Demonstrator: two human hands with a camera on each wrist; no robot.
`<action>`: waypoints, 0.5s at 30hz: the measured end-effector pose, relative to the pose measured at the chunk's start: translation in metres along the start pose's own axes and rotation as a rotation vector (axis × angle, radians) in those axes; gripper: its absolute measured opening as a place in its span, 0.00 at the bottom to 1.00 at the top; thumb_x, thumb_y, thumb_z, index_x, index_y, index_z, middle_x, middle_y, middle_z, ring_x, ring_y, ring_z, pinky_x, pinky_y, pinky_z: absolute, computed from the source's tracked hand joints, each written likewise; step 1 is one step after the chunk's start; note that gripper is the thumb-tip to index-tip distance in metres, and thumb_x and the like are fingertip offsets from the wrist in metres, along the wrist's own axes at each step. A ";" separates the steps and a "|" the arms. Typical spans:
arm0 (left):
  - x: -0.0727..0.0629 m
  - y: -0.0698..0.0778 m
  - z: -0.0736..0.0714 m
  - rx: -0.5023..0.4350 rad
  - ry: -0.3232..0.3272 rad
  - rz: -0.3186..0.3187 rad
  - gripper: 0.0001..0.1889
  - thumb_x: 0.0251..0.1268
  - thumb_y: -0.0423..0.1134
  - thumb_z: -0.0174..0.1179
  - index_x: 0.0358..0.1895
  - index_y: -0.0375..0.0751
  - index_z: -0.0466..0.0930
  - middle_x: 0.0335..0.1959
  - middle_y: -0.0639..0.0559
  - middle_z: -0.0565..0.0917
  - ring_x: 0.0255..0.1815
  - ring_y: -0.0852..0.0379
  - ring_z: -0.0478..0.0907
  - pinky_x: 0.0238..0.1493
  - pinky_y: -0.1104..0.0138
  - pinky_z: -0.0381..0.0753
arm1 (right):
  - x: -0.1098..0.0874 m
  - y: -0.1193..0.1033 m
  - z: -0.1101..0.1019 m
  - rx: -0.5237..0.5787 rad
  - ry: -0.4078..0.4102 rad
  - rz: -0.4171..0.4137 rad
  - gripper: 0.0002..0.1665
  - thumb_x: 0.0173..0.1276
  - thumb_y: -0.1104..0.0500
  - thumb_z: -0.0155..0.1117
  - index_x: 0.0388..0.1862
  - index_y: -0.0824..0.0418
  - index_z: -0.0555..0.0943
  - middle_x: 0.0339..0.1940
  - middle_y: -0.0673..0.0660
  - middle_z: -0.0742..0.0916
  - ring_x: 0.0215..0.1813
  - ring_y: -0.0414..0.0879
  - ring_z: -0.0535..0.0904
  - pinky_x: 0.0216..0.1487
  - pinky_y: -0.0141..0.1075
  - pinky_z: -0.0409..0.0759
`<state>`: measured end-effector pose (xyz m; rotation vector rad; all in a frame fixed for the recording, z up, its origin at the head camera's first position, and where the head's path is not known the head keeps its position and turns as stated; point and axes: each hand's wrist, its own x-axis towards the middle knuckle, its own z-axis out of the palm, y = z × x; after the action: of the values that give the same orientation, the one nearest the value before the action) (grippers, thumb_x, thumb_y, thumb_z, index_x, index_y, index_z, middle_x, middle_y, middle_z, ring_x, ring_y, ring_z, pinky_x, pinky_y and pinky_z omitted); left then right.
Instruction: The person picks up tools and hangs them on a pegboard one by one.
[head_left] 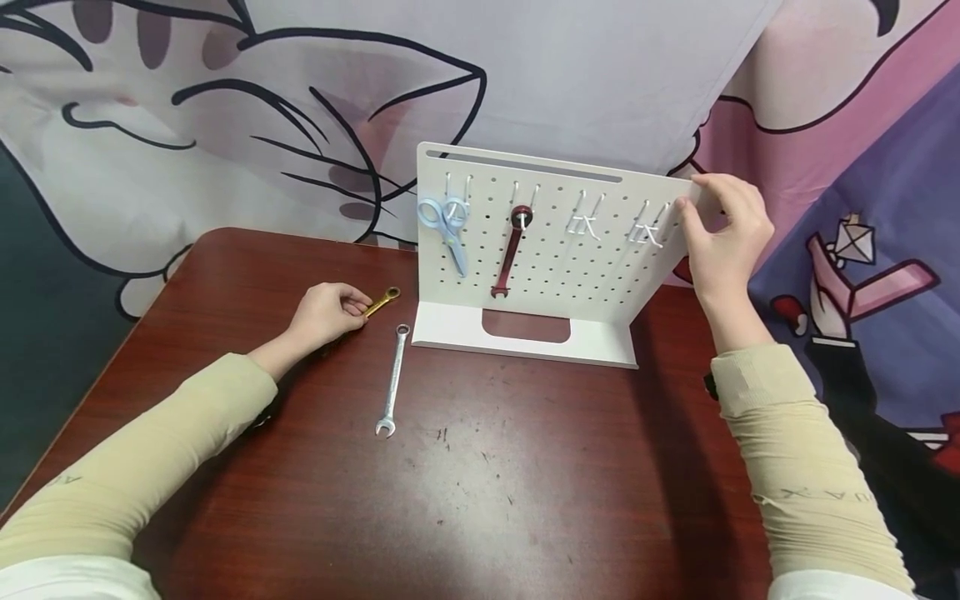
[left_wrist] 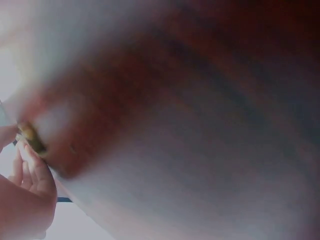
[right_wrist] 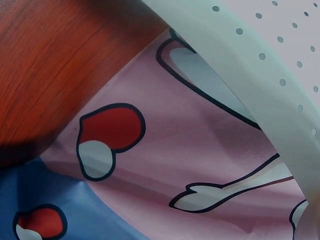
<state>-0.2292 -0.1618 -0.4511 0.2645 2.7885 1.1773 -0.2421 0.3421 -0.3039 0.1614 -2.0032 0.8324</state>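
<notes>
My left hand (head_left: pixel 324 317) pinches a small gold wrench (head_left: pixel 384 301) by one end, low over the table, its ring end pointing toward the board. In the blurred left wrist view the same gold wrench (left_wrist: pixel 33 138) shows between thumb and fingers. A white pegboard stand (head_left: pixel 517 337) stands upright, and my right hand (head_left: pixel 726 229) grips its upper right edge, thumb at the front. On its hooks hang light blue scissors (head_left: pixel 452 229) and a dark red wrench (head_left: pixel 510 254). Two hook pairs farther right, including these white hooks (head_left: pixel 647 225), carry nothing. A silver wrench (head_left: pixel 393 379) lies near my left hand.
The brown wooden table (head_left: pixel 480 500) ends at a left edge beside dark floor. A printed cloth (head_left: pixel 570 75) hangs right behind the board. In the right wrist view, the pegboard's edge (right_wrist: pixel 250 82) slants past the pink and blue cloth (right_wrist: pixel 175 145).
</notes>
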 end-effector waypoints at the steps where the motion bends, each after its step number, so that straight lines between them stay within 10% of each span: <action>1: 0.000 0.000 0.000 0.001 0.001 0.001 0.13 0.63 0.26 0.67 0.50 0.26 0.88 0.45 0.33 0.90 0.41 0.47 0.87 0.35 0.83 0.75 | 0.000 0.000 0.000 0.002 0.002 0.002 0.13 0.69 0.62 0.75 0.52 0.63 0.91 0.52 0.61 0.93 0.56 0.38 0.84 0.52 0.21 0.70; 15: 0.002 0.001 -0.001 -0.014 -0.011 -0.004 0.14 0.60 0.24 0.66 0.50 0.25 0.87 0.43 0.33 0.90 0.36 0.56 0.82 0.35 0.81 0.76 | 0.000 -0.001 0.000 0.012 0.001 0.009 0.14 0.70 0.60 0.76 0.53 0.62 0.91 0.53 0.61 0.93 0.55 0.26 0.80 0.49 0.20 0.69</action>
<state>-0.2310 -0.1614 -0.4498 0.2639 2.7685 1.1906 -0.2420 0.3412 -0.3039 0.1587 -1.9998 0.8499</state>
